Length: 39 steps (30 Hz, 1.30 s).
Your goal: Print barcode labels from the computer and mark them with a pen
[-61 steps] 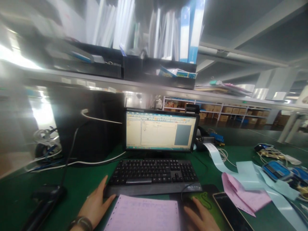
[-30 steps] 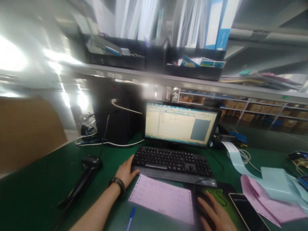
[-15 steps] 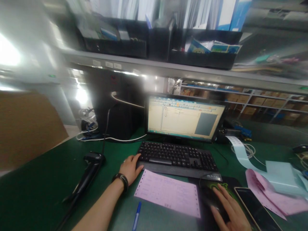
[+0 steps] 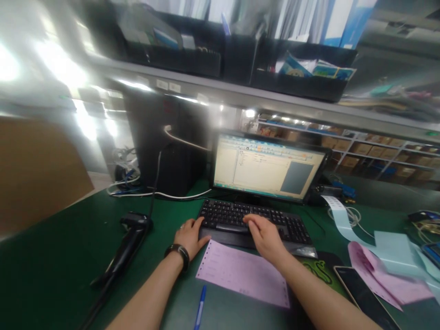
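Observation:
At the left end of the black keyboard (image 4: 237,236), my left hand (image 4: 189,238) rests with its thumb apart from the fingers, holding nothing. It wears a ring, and a dark bracelet circles the wrist. My right hand (image 4: 266,236) is over the middle of the keyboard, near the space bar. Its index finger and thumb reach left over the keys, and the other fingers are mostly hidden; no object shows in it. Below the keyboard lies a pink printed form (image 4: 244,275) with punched edges, partly under my right forearm. Behind stands a lit monitor (image 4: 264,167).
A handheld barcode scanner (image 4: 129,243) lies on the left and a blue pen (image 4: 200,307) in front. To the right are a mouse pad (image 4: 319,270), a phone (image 4: 364,298), pink slips (image 4: 388,279) and blue label strips (image 4: 395,250). An overhead shelf (image 4: 275,94) holds black bins.
My right hand has left the mouse and moved left and up onto the keyboard. My left hand stays at the keyboard's left end. The view has shifted slightly.

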### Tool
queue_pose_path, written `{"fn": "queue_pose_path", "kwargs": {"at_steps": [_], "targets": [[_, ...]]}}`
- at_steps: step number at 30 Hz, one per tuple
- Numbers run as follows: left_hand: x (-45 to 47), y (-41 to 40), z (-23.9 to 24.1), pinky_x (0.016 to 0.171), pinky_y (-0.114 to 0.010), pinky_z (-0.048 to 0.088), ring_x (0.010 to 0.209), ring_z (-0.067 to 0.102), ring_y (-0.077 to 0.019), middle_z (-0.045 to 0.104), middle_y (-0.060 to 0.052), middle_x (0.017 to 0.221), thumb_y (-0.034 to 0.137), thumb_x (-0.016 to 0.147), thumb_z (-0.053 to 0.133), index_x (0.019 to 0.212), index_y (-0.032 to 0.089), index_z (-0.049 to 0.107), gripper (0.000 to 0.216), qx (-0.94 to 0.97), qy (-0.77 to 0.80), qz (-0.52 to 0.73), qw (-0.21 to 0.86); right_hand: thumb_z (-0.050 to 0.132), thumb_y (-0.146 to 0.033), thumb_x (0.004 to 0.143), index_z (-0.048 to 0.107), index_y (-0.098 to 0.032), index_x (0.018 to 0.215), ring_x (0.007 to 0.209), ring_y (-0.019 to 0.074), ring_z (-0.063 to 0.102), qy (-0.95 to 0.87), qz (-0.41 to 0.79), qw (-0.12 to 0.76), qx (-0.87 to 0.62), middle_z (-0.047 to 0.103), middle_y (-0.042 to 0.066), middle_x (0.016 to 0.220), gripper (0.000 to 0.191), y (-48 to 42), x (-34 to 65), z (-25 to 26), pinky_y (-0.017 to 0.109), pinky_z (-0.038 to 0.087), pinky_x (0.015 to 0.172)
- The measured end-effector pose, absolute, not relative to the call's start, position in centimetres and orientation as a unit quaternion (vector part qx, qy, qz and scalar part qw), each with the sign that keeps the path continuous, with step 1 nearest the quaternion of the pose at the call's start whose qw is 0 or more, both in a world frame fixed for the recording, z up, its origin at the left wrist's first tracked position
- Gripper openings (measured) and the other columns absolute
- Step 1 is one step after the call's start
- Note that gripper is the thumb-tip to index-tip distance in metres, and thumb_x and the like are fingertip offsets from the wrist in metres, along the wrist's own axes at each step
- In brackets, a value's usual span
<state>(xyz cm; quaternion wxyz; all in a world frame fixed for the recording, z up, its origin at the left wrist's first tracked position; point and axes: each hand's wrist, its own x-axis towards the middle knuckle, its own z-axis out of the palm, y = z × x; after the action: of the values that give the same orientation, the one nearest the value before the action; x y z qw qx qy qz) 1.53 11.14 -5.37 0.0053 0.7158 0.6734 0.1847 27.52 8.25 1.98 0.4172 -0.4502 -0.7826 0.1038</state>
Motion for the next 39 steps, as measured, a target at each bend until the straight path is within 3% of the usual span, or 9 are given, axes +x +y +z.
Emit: {"fn": "queue_pose_path", "kwargs": {"at_steps": [15, 23, 32, 39], "targets": [[1.7, 11.1, -5.5, 0.092, -0.041, 0.039, 0.109, 0.049, -0.0289, 0.048, -0.016, 0.124, 0.044, 0.081, 0.052, 0.135, 0.018, 0.040, 0.061, 0.706, 0.689, 0.166, 0.004, 0.035, -0.023, 0.093, 0.055, -0.019, 0.101, 0.086, 0.0151, 0.064, -0.743, 0.129, 0.414, -0.510, 0.071, 0.002, 0.089, 0.022, 16.6, 24.9, 1.0, 0.029, 0.046, 0.081], [1.7, 11.1, -5.3, 0.090, -0.039, 0.040, 0.107, 0.050, -0.0277, 0.049, -0.014, 0.122, 0.045, 0.081, 0.051, 0.135, 0.019, 0.040, 0.060, 0.708, 0.688, 0.162, 0.001, 0.033, -0.021, 0.094, 0.050, -0.019, 0.107, 0.091, 0.0155, 0.062, -0.749, 0.098, 0.386, -0.530, 0.070, 0.002, 0.094, 0.022, 18.3, 24.7, 1.3, 0.029, 0.043, 0.084], [1.6, 11.3, -5.5, 0.091, -0.040, 0.039, 0.107, 0.050, -0.0286, 0.048, -0.016, 0.122, 0.045, 0.083, 0.048, 0.135, 0.017, 0.040, 0.060, 0.712, 0.684, 0.157, -0.003, 0.043, -0.015, 0.090, 0.054, -0.018, 0.108, 0.103, 0.0170, 0.054, -0.833, 0.061, 0.272, -0.479, 0.067, 0.003, 0.102, 0.021, 18.1, 24.4, 0.3, 0.031, 0.039, 0.089], [1.6, 11.3, -5.6, 0.090, -0.039, 0.040, 0.106, 0.050, -0.0275, 0.048, -0.014, 0.120, 0.047, 0.082, 0.048, 0.135, 0.018, 0.039, 0.061, 0.713, 0.682, 0.160, -0.004, 0.047, -0.022, 0.092, 0.058, -0.016, 0.102, 0.101, 0.0186, 0.054, -0.855, 0.030, 0.227, -0.466, 0.062, 0.003, 0.100, 0.016, 18.9, 23.4, 0.2, 0.038, 0.041, 0.088]]}}
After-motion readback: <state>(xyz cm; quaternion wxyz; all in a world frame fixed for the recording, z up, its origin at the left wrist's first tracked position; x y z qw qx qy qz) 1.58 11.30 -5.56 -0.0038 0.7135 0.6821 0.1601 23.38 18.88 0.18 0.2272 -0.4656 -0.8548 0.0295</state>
